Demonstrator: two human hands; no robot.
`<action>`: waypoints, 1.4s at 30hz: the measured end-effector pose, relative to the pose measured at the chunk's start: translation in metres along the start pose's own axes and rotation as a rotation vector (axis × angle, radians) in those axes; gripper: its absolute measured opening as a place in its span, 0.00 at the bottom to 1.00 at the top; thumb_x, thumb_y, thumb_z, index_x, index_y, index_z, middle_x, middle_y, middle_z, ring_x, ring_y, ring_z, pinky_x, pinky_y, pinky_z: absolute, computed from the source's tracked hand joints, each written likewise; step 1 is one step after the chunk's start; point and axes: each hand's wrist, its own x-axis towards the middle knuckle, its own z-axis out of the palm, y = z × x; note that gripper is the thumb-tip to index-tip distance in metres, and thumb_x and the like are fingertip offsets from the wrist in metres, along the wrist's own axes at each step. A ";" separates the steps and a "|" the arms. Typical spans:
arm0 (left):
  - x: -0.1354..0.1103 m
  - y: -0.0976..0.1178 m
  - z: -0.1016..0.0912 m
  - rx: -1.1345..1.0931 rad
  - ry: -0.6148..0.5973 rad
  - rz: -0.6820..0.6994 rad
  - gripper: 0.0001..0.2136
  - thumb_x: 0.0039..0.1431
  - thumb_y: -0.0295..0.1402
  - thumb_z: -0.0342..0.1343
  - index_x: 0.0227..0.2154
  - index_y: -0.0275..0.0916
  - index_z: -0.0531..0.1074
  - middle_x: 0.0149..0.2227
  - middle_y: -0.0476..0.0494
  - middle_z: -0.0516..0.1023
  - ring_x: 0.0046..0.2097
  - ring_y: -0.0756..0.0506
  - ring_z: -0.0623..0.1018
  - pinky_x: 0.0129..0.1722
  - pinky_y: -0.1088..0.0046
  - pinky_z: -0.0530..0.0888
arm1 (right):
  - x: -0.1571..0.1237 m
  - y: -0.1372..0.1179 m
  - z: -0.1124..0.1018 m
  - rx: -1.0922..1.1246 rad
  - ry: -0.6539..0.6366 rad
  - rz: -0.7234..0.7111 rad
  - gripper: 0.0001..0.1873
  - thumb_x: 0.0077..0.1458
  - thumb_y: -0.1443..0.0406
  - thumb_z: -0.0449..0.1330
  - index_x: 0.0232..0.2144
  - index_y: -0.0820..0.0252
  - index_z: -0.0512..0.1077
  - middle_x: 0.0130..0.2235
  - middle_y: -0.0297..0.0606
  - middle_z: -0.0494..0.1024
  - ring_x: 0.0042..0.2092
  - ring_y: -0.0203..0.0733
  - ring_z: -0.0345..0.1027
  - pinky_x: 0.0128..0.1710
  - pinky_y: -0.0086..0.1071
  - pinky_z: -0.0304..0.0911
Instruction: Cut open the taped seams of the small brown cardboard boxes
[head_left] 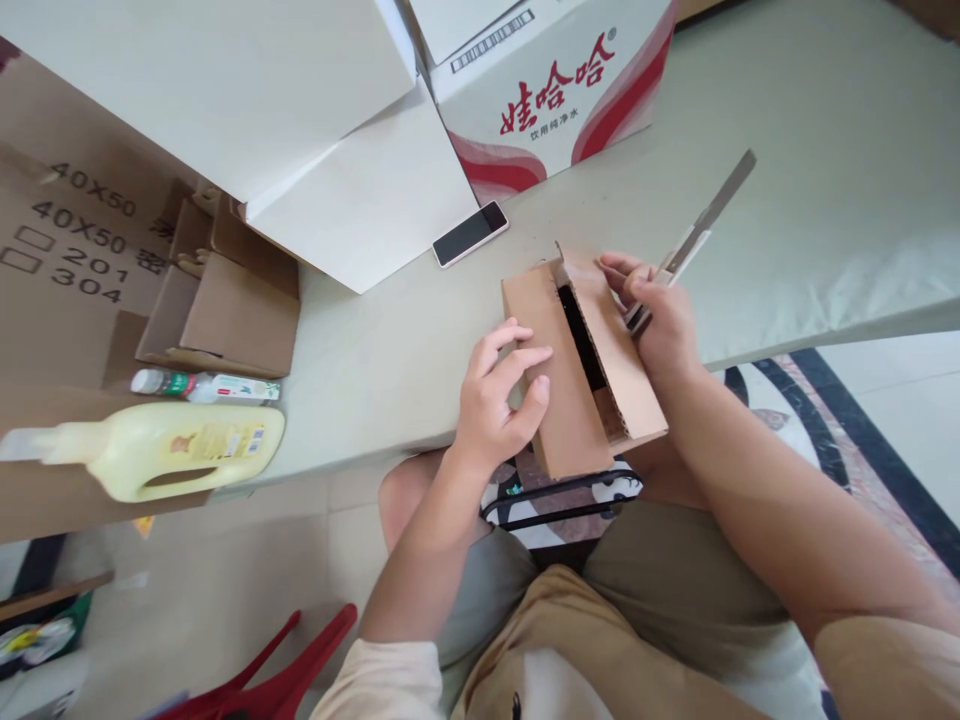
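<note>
A small brown cardboard box (pixel 559 400) lies at the table's near edge, its top flaps parted along a dark slit. My left hand (pixel 499 395) rests on the left flap with fingers curled and pressing down. My right hand (pixel 660 315) is closed round a metal utility knife (pixel 697 230), whose long handle sticks up and to the right. The knife's front end sits at the box's right flap near the far corner.
A phone (pixel 470 233) lies face up behind the box. Large white cartons (pixel 360 200) and a red-printed carton (pixel 555 90) stand at the back. An open brown box (pixel 225 310), a small bottle (pixel 206 386) and a yellow detergent jug (pixel 172 445) lie left. Red chair (pixel 277 670) below.
</note>
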 end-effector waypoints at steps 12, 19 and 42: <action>-0.014 0.007 -0.004 -0.052 0.144 -0.019 0.18 0.66 0.45 0.48 0.54 0.46 0.65 0.60 0.36 0.63 0.66 0.36 0.62 0.63 0.49 0.64 | -0.014 -0.014 0.009 -0.065 -0.124 -0.123 0.18 0.57 0.47 0.59 0.31 0.53 0.64 0.57 0.40 0.70 0.64 0.55 0.60 0.59 0.51 0.61; 0.017 0.033 -0.014 0.139 -0.072 0.174 0.12 0.63 0.40 0.49 0.42 0.43 0.73 0.50 0.39 0.76 0.61 0.36 0.70 0.63 0.50 0.62 | -0.013 -0.017 0.013 0.075 -0.031 -0.069 0.19 0.55 0.51 0.62 0.26 0.54 0.59 0.54 0.39 0.72 0.63 0.55 0.63 0.56 0.50 0.64; 0.014 0.015 0.006 0.099 -0.127 0.114 0.11 0.63 0.26 0.46 0.45 0.45 0.65 0.41 0.47 0.78 0.44 0.46 0.77 0.55 0.62 0.68 | -0.015 -0.022 0.013 -0.038 -0.267 -0.121 0.21 0.55 0.56 0.63 0.21 0.55 0.57 0.50 0.37 0.79 0.60 0.53 0.66 0.62 0.52 0.58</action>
